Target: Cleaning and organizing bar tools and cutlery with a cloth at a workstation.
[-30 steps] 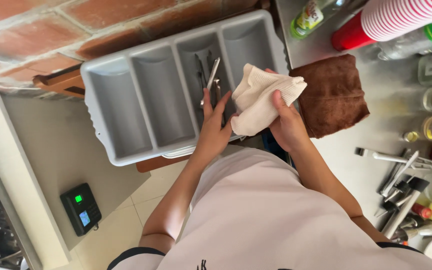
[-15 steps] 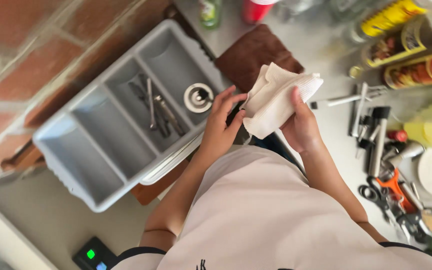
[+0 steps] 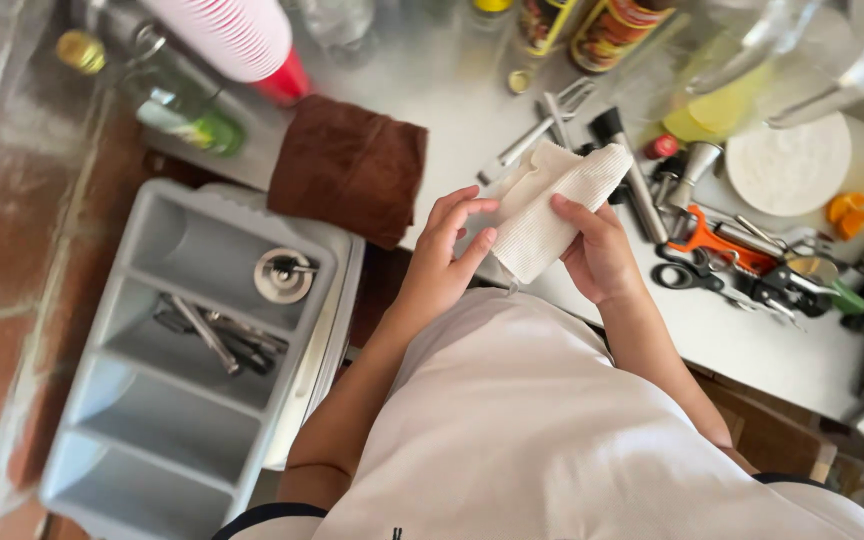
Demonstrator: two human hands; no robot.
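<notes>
Both my hands are raised in front of my chest with a white cloth between them. My right hand grips the cloth, fingers wrapped over its right side. My left hand touches the cloth's left edge with fingers spread and nothing else in it. To the left stands a grey divided cutlery tray; one compartment holds a round metal strainer, the one beside it several metal utensils.
A folded brown towel lies beyond the tray. A red-and-white stack of cups and a green bottle stand at the back. Scissors, an orange-handled tool, metal bar tools and a white disc crowd the metal counter on the right.
The view has swung, so the tray now sits at the lower left. My left hand has come away from the tray and joined the cloth held by my right hand.
</notes>
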